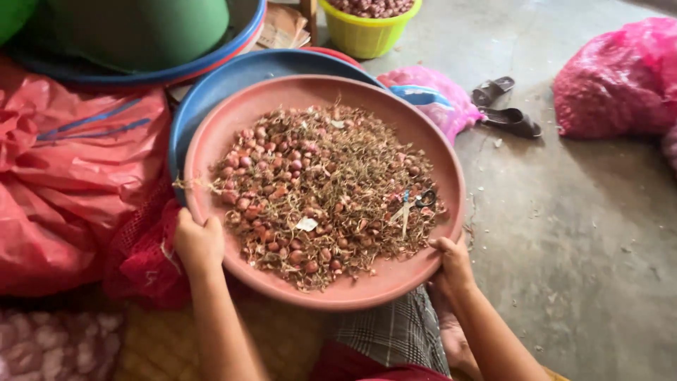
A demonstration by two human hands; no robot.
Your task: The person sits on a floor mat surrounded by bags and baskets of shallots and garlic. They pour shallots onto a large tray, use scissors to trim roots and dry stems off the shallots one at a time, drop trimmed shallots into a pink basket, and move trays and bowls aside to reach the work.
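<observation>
Got both hands clamped on this big pink tray (pixel 211 152), left hand (pixel 199 242) and right hand (pixel 451 259) gripping the near rim, fingers curled over it. Shallots (pixel 310 190) are heaped mid-tray with scissors (pixel 412 204) on top. Best to keep it level, I reckon, so nothing slides off onto the concrete floor (pixel 585 233).

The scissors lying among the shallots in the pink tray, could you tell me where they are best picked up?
By the dark handle loops, from the tray's right: the scissors lie flat on the shallots, loops uppermost toward the far rim, blades pointing back at the person.
</observation>
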